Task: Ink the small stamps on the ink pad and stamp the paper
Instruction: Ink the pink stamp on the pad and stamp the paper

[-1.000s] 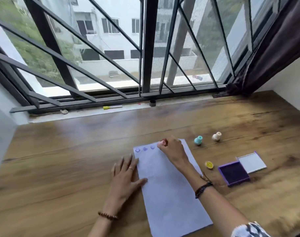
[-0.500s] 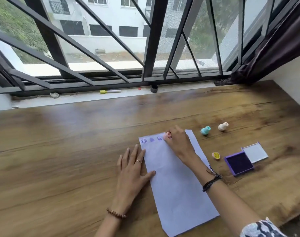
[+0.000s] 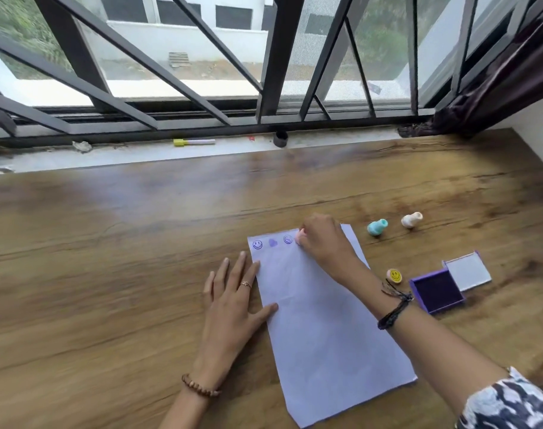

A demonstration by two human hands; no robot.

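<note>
A white sheet of paper [image 3: 319, 320] lies on the wooden table, with three purple stamp marks [image 3: 272, 242] along its top edge. My right hand [image 3: 324, 243] is shut on a small pink stamp [image 3: 300, 236], pressing it down on the paper just right of the marks. My left hand [image 3: 233, 301] lies flat and open on the table, its thumb and fingertips on the paper's left edge. The open purple ink pad [image 3: 438, 291] sits to the right, its lid [image 3: 468, 270] beside it. A teal stamp [image 3: 376, 227], a cream stamp [image 3: 411, 220] and a yellow smiley stamp [image 3: 394, 275] lie nearby.
A window sill [image 3: 140, 153] runs along the table's far edge, carrying a yellow-capped marker [image 3: 194, 142] and a small black cap [image 3: 280, 139]. Black window bars rise behind it. A dark curtain [image 3: 493, 85] hangs at the far right, beside a white wall.
The camera has tilted down and moved closer. Both hands stay where they were, the right one still pressing the pink stamp on the paper's top edge.
</note>
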